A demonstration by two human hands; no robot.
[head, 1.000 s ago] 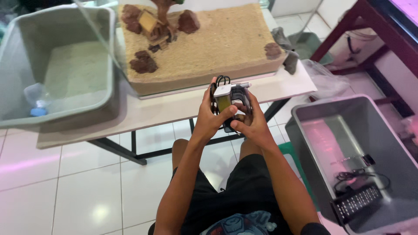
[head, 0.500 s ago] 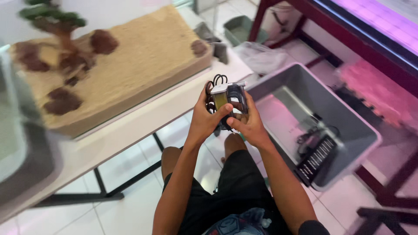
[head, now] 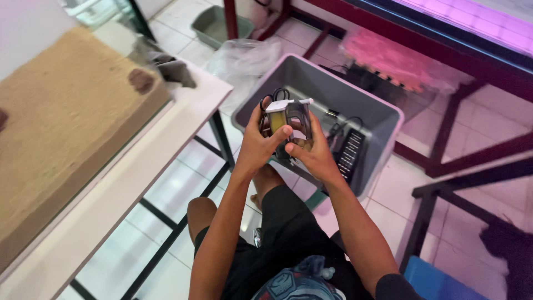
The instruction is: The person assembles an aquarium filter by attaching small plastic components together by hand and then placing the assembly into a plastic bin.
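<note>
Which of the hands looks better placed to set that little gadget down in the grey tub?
Probably the right hand. Both hands grip the small device with its black cord, but the right one is on the side nearest the grey tub, directly over its open inside. The left hand is toward the white table.

- The small black-and-white device (head: 287, 119) is partly covered by the left hand (head: 261, 145) and right hand (head: 312, 151); its lower part is hidden.
- The grey bin (head: 383, 114) has its near wall hidden behind the hands.
- The sand-filled tank (head: 66, 144) is blurred and cut off at the left edge.
- The blue object (head: 444, 280) is cut off at the bottom edge.
</note>
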